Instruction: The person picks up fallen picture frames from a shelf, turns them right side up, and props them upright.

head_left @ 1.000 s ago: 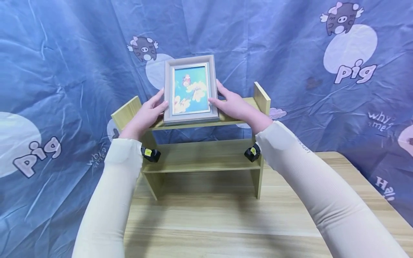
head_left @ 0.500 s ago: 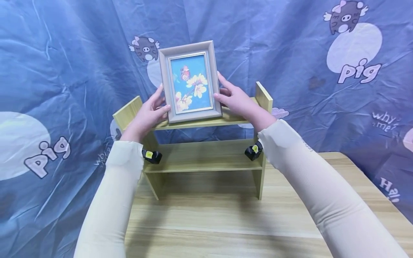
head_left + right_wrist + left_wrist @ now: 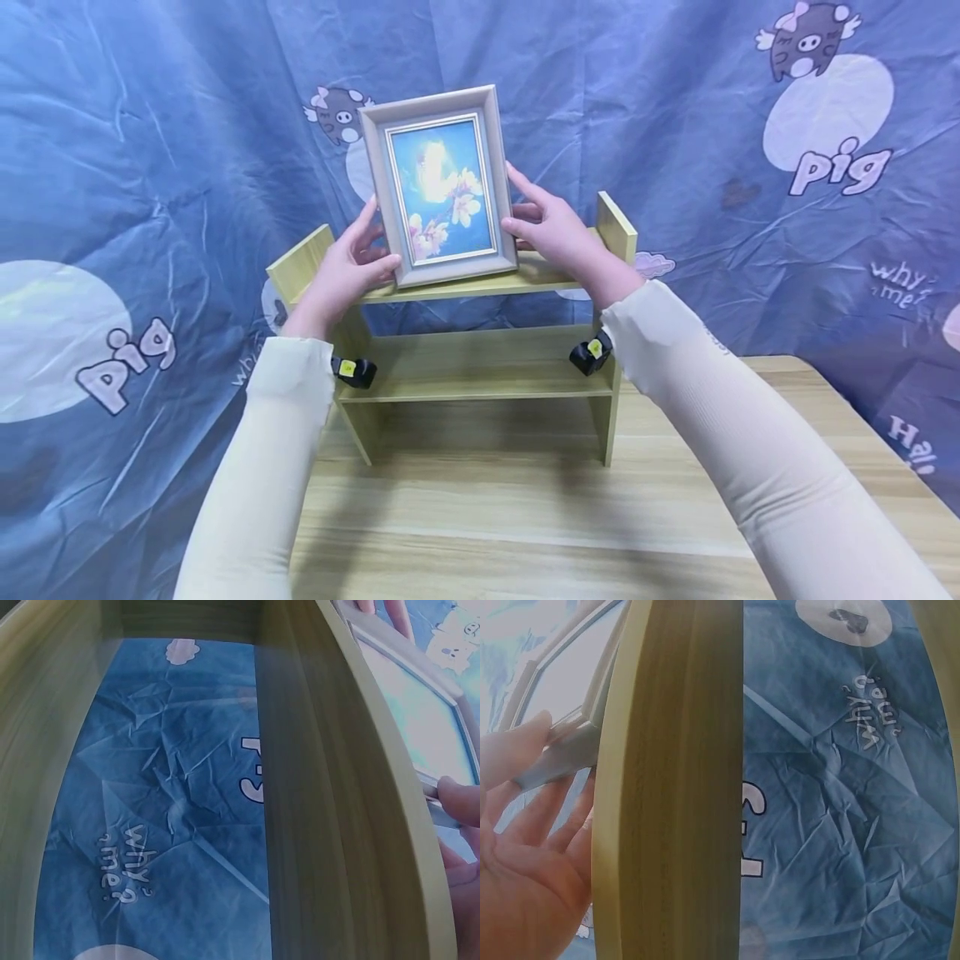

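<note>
A picture frame with a pale grey-beige border and a picture of blossoms on blue stands over the top board of a small wooden shelf, tilted a little to the left. My left hand holds its left side, thumb on the front near the lower corner. On the opposite side my right hand grips the border, thumb in front and fingers along the edge. Glare whitens part of the picture. In the left wrist view the frame's lower corner sits between thumb and fingers. The frame's back is hidden.
The shelf has a raised left end panel and right end panel, with a middle board below. It stands on a wood-grain table. A blue printed cloth hangs behind.
Over the last second the picture frame has risen in the head view and tilted leftward, its face turning more toward the camera. Both hands have kept hold of its sides.
</note>
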`<act>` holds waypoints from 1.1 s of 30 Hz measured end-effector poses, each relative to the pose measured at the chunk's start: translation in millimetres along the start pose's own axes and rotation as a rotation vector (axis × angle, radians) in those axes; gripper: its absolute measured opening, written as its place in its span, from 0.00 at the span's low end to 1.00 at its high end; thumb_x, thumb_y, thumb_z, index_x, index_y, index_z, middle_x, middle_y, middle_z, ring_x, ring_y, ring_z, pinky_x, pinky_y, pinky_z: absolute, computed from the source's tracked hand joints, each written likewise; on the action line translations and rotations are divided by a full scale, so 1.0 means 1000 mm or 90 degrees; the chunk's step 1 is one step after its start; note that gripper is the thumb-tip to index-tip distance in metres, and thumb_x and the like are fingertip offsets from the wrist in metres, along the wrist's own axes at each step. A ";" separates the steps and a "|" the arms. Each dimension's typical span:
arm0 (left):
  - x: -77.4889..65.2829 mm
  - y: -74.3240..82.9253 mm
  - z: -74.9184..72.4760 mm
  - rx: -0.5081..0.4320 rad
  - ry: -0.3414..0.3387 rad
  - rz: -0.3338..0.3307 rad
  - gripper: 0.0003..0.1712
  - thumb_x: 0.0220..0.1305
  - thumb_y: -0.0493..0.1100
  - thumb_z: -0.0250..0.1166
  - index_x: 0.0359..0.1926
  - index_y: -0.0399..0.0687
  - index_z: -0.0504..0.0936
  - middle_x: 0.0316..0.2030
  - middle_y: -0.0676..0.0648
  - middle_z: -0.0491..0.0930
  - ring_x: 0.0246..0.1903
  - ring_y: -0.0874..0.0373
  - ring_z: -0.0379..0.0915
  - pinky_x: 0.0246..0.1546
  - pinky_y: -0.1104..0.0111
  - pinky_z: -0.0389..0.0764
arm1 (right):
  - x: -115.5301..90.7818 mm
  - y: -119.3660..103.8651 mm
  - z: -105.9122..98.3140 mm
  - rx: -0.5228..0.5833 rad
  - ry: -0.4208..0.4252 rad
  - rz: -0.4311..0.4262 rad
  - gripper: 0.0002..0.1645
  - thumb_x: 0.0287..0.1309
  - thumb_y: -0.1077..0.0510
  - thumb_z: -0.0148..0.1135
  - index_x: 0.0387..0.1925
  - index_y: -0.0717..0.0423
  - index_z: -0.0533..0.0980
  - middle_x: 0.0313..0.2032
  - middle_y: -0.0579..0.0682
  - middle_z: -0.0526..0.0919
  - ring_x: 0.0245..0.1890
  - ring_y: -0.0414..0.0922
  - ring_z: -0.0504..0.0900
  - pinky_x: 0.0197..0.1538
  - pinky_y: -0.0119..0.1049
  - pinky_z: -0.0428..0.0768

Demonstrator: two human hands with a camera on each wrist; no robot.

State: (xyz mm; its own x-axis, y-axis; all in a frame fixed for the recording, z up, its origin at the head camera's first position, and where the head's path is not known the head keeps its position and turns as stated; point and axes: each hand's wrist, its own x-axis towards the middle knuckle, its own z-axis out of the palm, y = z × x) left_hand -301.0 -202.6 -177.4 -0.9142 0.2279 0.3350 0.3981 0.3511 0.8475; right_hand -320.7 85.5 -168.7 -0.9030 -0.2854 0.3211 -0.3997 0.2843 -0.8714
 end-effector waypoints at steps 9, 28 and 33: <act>-0.015 0.001 0.016 -0.047 0.077 0.067 0.48 0.63 0.34 0.63 0.75 0.69 0.50 0.69 0.41 0.64 0.63 0.48 0.67 0.48 0.70 0.82 | -0.001 0.001 0.006 0.022 0.059 -0.019 0.43 0.66 0.62 0.57 0.73 0.27 0.52 0.63 0.58 0.72 0.59 0.52 0.77 0.56 0.44 0.80; -0.029 0.006 0.054 0.025 0.196 0.108 0.44 0.64 0.38 0.64 0.73 0.73 0.54 0.62 0.46 0.71 0.56 0.54 0.70 0.55 0.55 0.79 | 0.006 0.006 0.005 0.045 0.140 -0.008 0.41 0.65 0.66 0.56 0.72 0.32 0.58 0.62 0.60 0.74 0.59 0.50 0.77 0.58 0.41 0.80; -0.033 0.009 0.061 0.037 0.204 0.131 0.43 0.64 0.38 0.64 0.73 0.71 0.55 0.63 0.49 0.71 0.54 0.55 0.71 0.51 0.57 0.81 | 0.007 0.004 0.001 0.117 0.115 0.030 0.41 0.66 0.67 0.54 0.72 0.30 0.58 0.64 0.60 0.71 0.59 0.50 0.76 0.60 0.42 0.77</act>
State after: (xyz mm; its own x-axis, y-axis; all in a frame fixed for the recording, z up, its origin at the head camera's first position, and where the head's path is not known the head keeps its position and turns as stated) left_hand -263.2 -151.8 -206.0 -0.7878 0.0066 0.6159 0.5715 0.3809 0.7269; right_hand -328.1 83.5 -170.3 -0.9402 -0.1027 0.3248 -0.3358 0.1180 -0.9345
